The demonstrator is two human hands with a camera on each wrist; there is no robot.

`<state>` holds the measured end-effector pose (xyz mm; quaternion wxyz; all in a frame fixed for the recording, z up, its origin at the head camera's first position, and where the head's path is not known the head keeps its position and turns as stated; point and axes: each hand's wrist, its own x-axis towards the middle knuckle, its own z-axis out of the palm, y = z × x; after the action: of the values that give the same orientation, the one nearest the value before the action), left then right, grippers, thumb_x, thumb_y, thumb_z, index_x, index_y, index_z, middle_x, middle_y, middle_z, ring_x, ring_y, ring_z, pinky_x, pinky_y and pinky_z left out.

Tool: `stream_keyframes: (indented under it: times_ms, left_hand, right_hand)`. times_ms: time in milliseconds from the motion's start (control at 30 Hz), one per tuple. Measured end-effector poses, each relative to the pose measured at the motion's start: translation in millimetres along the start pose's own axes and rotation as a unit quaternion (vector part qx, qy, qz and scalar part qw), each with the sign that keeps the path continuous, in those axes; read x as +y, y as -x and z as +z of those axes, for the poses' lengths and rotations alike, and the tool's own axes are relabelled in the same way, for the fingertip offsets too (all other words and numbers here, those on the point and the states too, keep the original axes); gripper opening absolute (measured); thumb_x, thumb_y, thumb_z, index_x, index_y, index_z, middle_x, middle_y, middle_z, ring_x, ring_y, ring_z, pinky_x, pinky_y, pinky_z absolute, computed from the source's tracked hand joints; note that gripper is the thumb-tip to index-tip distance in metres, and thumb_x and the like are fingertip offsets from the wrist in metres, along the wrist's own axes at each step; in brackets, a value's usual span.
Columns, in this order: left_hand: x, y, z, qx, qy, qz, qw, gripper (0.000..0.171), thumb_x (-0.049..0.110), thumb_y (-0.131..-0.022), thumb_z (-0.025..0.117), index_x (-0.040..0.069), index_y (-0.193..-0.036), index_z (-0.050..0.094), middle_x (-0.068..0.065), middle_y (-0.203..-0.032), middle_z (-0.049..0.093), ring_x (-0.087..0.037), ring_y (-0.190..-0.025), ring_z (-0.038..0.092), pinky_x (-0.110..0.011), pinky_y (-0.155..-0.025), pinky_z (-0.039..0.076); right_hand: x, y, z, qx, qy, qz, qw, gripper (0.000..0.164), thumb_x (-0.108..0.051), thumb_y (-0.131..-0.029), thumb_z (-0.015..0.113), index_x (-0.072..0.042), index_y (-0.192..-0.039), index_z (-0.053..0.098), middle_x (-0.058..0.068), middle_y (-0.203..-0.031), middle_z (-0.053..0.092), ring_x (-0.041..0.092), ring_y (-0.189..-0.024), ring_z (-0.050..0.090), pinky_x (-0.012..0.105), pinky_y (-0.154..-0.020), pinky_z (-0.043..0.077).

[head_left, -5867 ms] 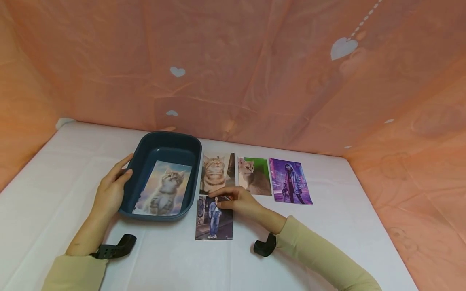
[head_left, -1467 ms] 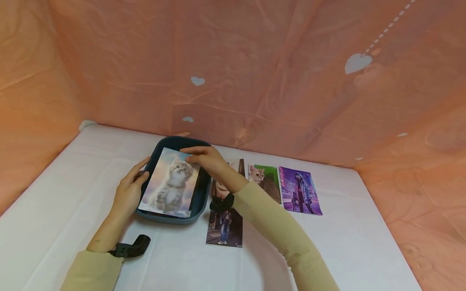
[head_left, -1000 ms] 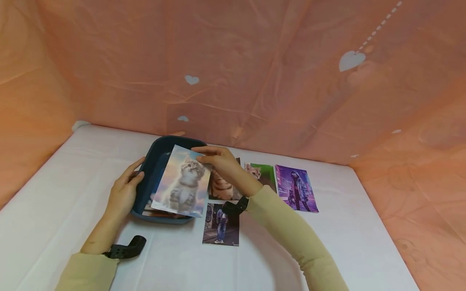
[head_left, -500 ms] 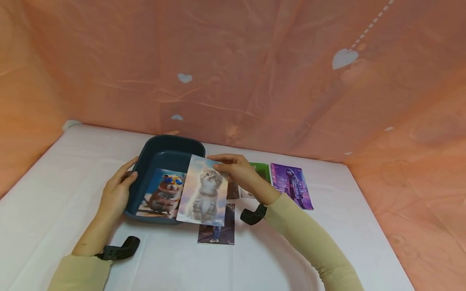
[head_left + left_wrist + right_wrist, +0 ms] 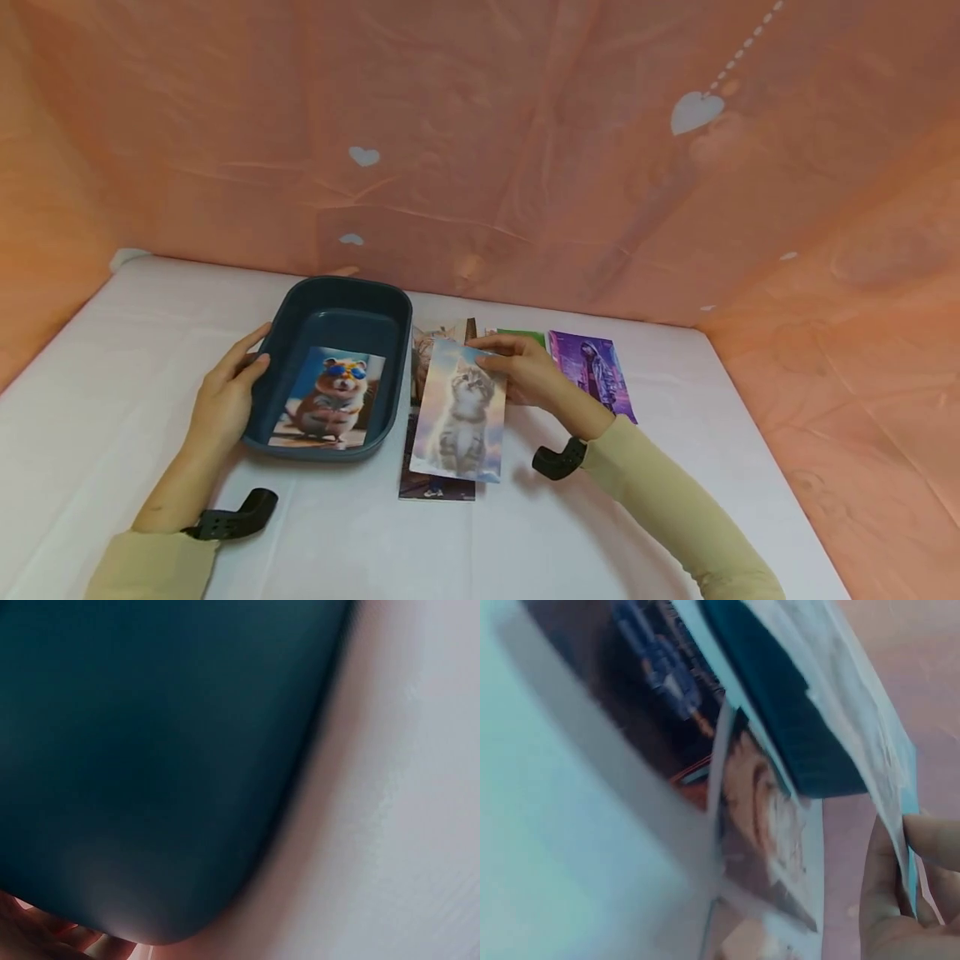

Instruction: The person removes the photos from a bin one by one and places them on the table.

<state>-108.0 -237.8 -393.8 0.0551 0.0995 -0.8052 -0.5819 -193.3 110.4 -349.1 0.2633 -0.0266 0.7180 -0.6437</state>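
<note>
My left hand [image 5: 225,396] grips the left side of a dark blue tray [image 5: 360,325], thumb at the rim. In the tray lies a photo of a hamster in sunglasses [image 5: 330,404]. My right hand [image 5: 528,371] pinches a kitten photo [image 5: 461,417] by its upper right corner, above the table and right of the tray. The kitten photo partly covers a dark photo of a standing person [image 5: 435,487] and a tabby cat photo [image 5: 442,329]. In the right wrist view, thumb and fingers hold the kitten photo [image 5: 847,690] at its edge.
A green-backed cat photo [image 5: 525,336] is mostly hidden behind my right hand. Right of it lies a purple photo of a hooded figure [image 5: 596,371]. Everything rests on a white-covered table [image 5: 360,542], with an orange cloth wall [image 5: 525,167] behind.
My right hand has left the standing-person photo, lifted the kitten photo out of the tray and carried it right, uncovering the hamster photo. My left hand has kept its grip on the tray.
</note>
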Motion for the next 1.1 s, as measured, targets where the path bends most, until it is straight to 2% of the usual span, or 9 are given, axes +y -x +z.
stream_keyframes:
  times_ms: [67,133,300,500,633,733,833,933,1100]
  left_hand:
    - [-0.5,-0.1,-0.9,-0.001,0.000,0.002,1.0000,0.049,0.032,-0.104,0.035,0.019,-0.151,0.029,-0.031,-0.143,0.035,-0.044,-0.131,0.030,-0.063,-0.104,0.023]
    - [-0.9,-0.1,-1.6,0.000,-0.002,0.005,1.0000,0.049,0.032,-0.104,0.035,0.018,-0.151,0.029,-0.031,-0.143,0.036,-0.044,-0.130,0.030,-0.063,-0.104,0.023]
    - [-0.6,-0.4,-2.8,0.000,0.001,0.009,1.0000,0.050,0.033,-0.104,0.034,0.019,-0.151,0.028,-0.031,-0.144,0.035,-0.044,-0.130,0.028,-0.064,-0.104,0.022]
    - [-0.3,-1.2,-2.0,-0.001,0.002,0.008,1.0000,0.050,0.035,-0.104,0.035,0.022,-0.151,0.028,-0.030,-0.145,0.034,-0.043,-0.131,0.028,-0.064,-0.104,0.022]
    - [-1.8,-1.3,-1.8,-0.001,0.001,0.007,1.0000,0.049,0.034,-0.104,0.035,0.023,-0.151,0.028,-0.029,-0.143,0.035,-0.043,-0.130,0.028,-0.063,-0.104,0.022]
    - [-2.6,-1.5,-1.2,-0.002,0.004,0.005,1.0000,0.049,0.034,-0.104,0.035,0.024,-0.152,0.029,-0.029,-0.143,0.035,-0.043,-0.130,0.028,-0.064,-0.104,0.022]
    - [-2.5,-1.5,-0.6,-0.002,0.005,0.003,1.0000,0.049,0.034,-0.104,0.035,0.024,-0.151,0.029,-0.030,-0.143,0.036,-0.043,-0.130,0.028,-0.064,-0.104,0.022]
    - [-2.1,-1.7,-0.5,0.000,0.006,0.003,1.0000,0.049,0.034,-0.104,0.035,0.024,-0.151,0.029,-0.029,-0.144,0.035,-0.043,-0.131,0.028,-0.063,-0.106,0.021]
    - [-1.9,-1.7,-0.8,0.003,0.006,0.003,1.0000,0.049,0.033,-0.104,0.036,0.024,-0.151,0.030,-0.029,-0.145,0.035,-0.043,-0.132,0.028,-0.063,-0.107,0.021]
  right_hand:
    - [3,3,-4,0.003,0.014,-0.012,1.000,0.037,-0.002,-0.093,0.059,0.000,-0.129,0.058,0.004,-0.113,0.064,0.013,-0.084,0.066,0.032,-0.072,0.056]
    - [6,6,-8,0.007,0.035,-0.016,0.999,0.036,-0.004,-0.093,0.059,0.000,-0.128,0.059,0.006,-0.118,0.062,0.013,-0.087,0.066,0.033,-0.076,0.056]
    - [12,16,-21,0.012,0.091,-0.004,0.996,0.037,-0.012,-0.094,0.060,-0.007,-0.131,0.059,0.011,-0.139,0.051,0.010,-0.089,0.064,0.031,-0.074,0.055]
    - [22,28,-37,0.008,0.118,-0.024,0.993,0.038,-0.009,-0.093,0.059,0.000,-0.130,0.057,0.015,-0.142,0.047,0.006,-0.092,0.058,0.024,-0.073,0.048]
    - [26,36,-46,0.007,0.132,-0.026,0.991,0.038,-0.010,-0.094,0.058,0.000,-0.130,0.057,0.016,-0.141,0.049,0.002,-0.058,0.044,0.021,-0.054,0.037]
    - [30,40,-52,0.009,0.135,-0.022,0.991,0.037,-0.011,-0.094,0.058,-0.001,-0.129,0.058,0.016,-0.140,0.050,0.006,-0.052,0.036,0.025,-0.050,0.028]
    - [36,45,-58,0.007,0.136,-0.018,0.990,0.036,-0.010,-0.094,0.059,0.000,-0.129,0.059,0.017,-0.140,0.049,0.006,-0.083,0.057,0.022,-0.063,0.043]
    - [42,49,-62,0.010,0.143,-0.016,0.990,0.036,-0.010,-0.093,0.060,0.000,-0.127,0.060,0.017,-0.140,0.049,0.018,-0.115,0.055,0.024,-0.084,0.049]
    - [50,54,-64,0.018,0.155,-0.017,0.988,0.036,-0.011,-0.092,0.061,0.002,-0.125,0.061,0.019,-0.137,0.052,0.019,-0.113,0.057,0.026,-0.087,0.049]
